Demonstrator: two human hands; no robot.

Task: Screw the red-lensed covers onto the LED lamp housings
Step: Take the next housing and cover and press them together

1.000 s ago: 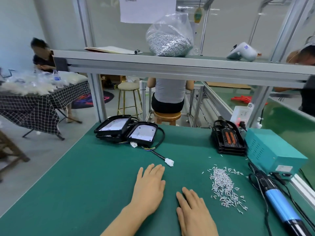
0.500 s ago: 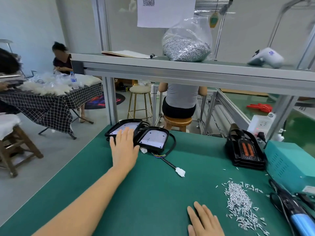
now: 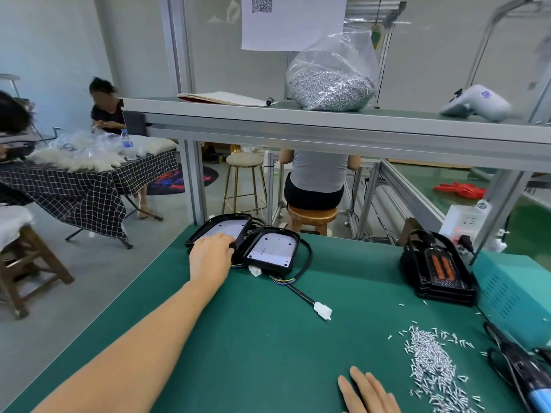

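Reaching to the bench's far edge, the left hand curls its fingers onto an LED lamp housing, seemingly to fetch it, while the right hand rests flat, fingers straight, near the loose screws.

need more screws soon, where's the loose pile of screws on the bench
In the head view the loose screws lie on the green mat at the near right, just right of the right hand and left of the blue-handled screwdriver.
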